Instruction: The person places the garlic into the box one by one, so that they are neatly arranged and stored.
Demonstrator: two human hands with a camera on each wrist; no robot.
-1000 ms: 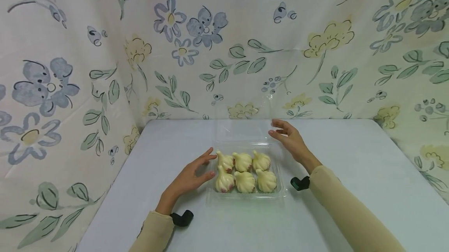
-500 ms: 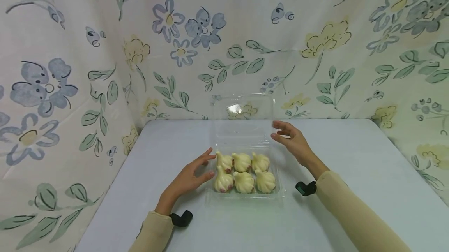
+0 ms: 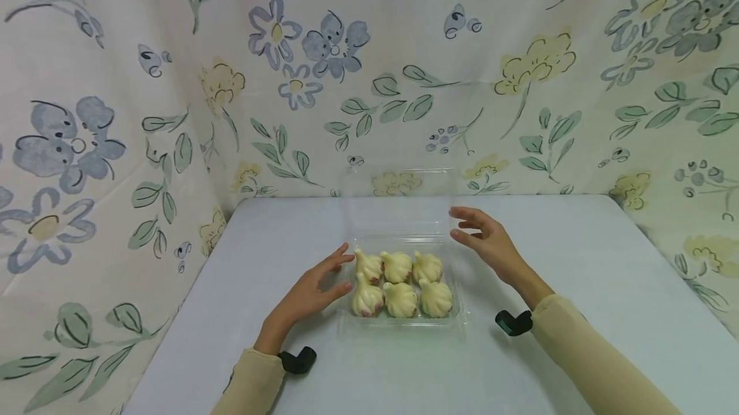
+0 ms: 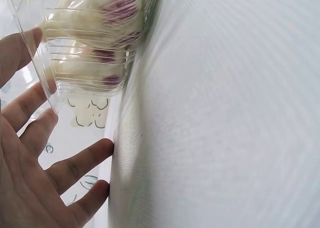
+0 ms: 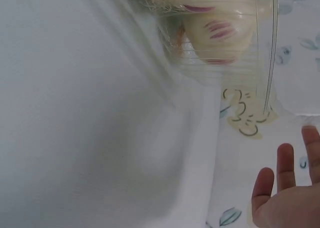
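Observation:
A clear plastic clamshell box [image 3: 404, 322] sits on the table with several pale garlic bulbs [image 3: 401, 299] in it, laid in two rows. Its see-through lid [image 3: 398, 213] stands raised at the back, joined along the rear edge. My left hand [image 3: 308, 288] is at the box's left side, fingers spread; in the left wrist view, fingertips [image 4: 48, 117] meet the clear rim. Beside the lid's right edge is my right hand [image 3: 487, 245], its fingers lightly bent. One fingertip [image 5: 309, 132] appears to touch the lid edge in the right wrist view; the thumb is out of that view.
A white table [image 3: 600, 299] lies under the box. Behind and at both sides hangs a floral cloth [image 3: 369, 81]. Each wrist carries a black camera mount, one on the left [image 3: 299, 360] and one on the right [image 3: 514, 323].
My right hand has moved slightly right and nearer to me. The lid's top edge sits lower in the head view than half a second ago. My left hand and the garlic have stayed put.

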